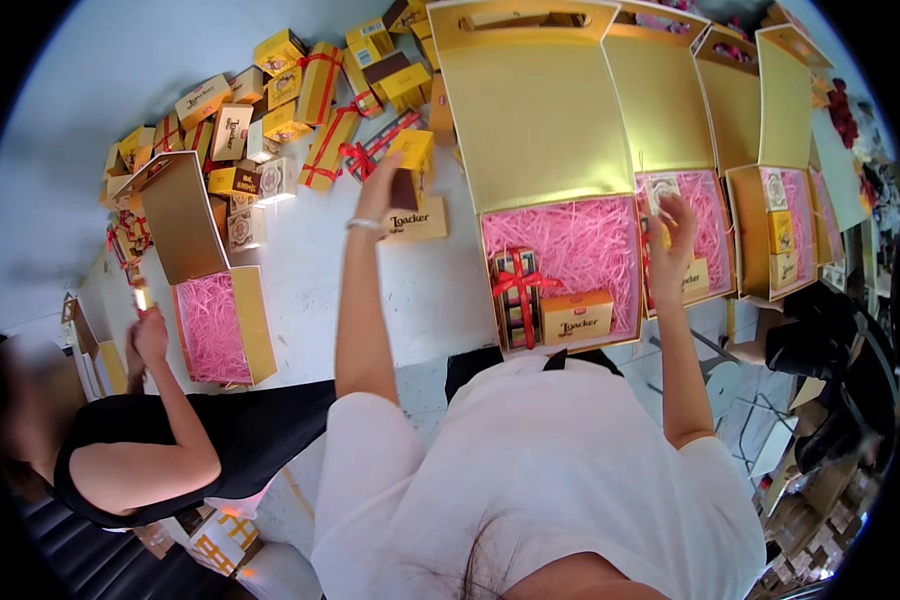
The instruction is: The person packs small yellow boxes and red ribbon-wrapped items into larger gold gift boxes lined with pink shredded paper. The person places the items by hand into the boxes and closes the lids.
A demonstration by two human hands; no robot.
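Observation:
My left hand (377, 191) is at a yellow and brown carton (412, 169), its fingers along the carton's left side. Beneath that carton lies a cream Loacker box (424, 220) on the table. Before me stands an open gold gift box (562, 274) with pink shredded paper, a ribbon-tied box (519, 296) and a cream Loacker box (576, 316) inside. My right hand (673, 232) is over the neighbouring gold gift box (709, 225), fingers bent and spread, near a white patterned box (661, 193). Whether its fingers touch anything in there is partly hidden.
Piled cartons (281, 90), some ribbon-tied, cover the table's far left. A co-worker (142, 450) stands at left beside another open gift box (211, 326), holding a small object. More open gift boxes (776, 232) line the right, with another person (817, 345) beyond.

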